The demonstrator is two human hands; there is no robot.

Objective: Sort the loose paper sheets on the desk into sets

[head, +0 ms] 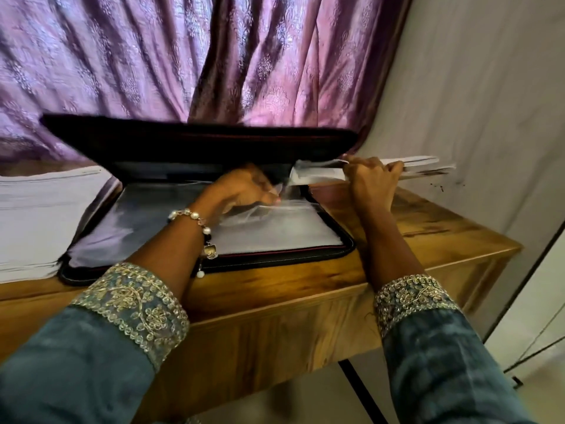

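Head view: black zip folder (195, 142) lies open on the wooden desk (275, 289), lid tilted up at the far side, clear plastic sleeves (275, 228) inside. Left hand (244, 191) reaches into the folder, fingers curled, pinching the edge of a clear sleeve near the right far corner. Right hand (371, 179) grips a bundle of paper sheets (422, 166), fingers wrapped round it, held above the desk just right of the folder, edge-on to camera. Second stack of sheets (39, 215) rests on the desk left of the folder, touching its side. Purple curtain (183, 56) behind. Motion blur around both hands
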